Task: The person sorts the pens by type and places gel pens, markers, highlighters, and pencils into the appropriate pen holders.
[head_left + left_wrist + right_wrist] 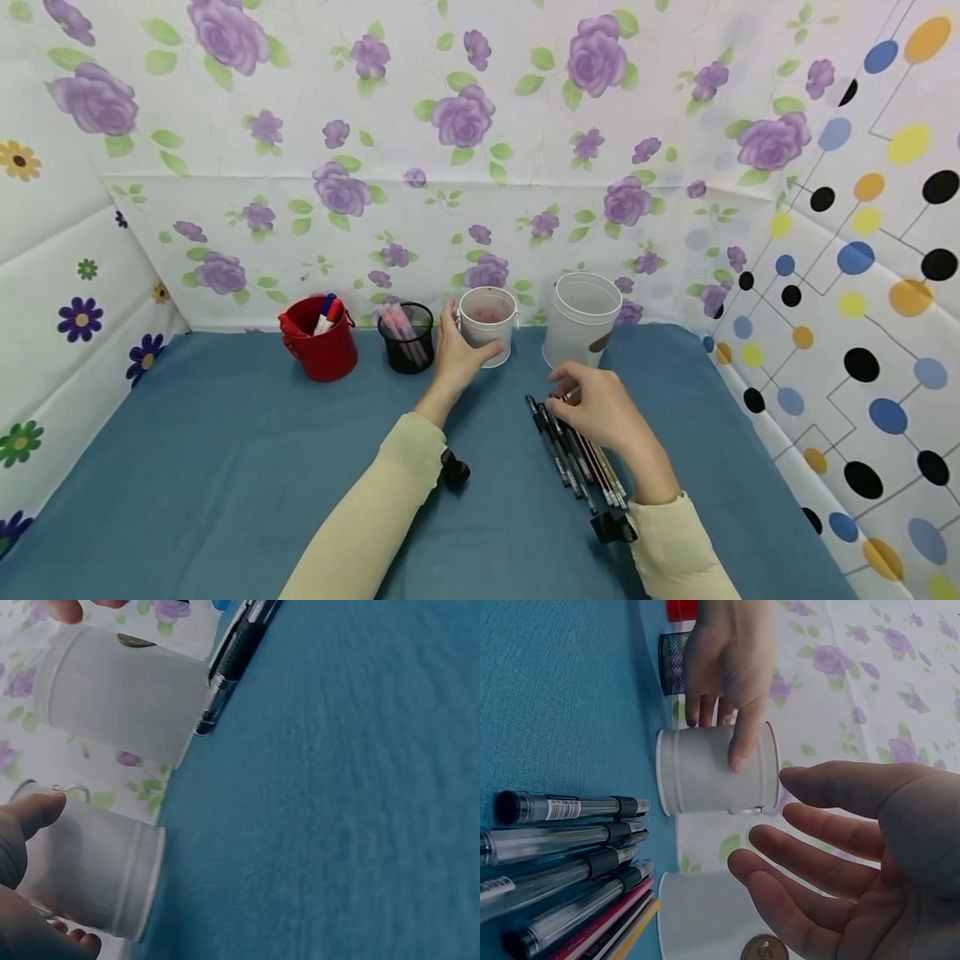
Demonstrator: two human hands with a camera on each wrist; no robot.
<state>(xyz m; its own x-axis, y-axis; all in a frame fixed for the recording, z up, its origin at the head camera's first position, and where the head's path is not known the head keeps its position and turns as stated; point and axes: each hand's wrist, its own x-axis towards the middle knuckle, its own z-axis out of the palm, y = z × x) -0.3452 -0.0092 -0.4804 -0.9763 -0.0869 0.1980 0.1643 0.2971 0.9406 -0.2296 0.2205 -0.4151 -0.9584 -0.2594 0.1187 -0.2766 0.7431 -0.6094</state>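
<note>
My left hand holds the small white metal pail, its thumb across the front and its fingers around the left side. The pail stands upright by the back wall with its handle loops at the sides. My right hand hovers over the far end of a bundle of pens and pencils. In the right wrist view its fingers are loosely bent and apart, with nothing between them. Just behind that hand stands a larger translucent white bin bearing a brown round mark.
A red pail with markers stands left at the back. Beside it is a black mesh pen cup holding pinkish sticks. Blue cloth covers the table, and patterned sheets rise at the back and sides.
</note>
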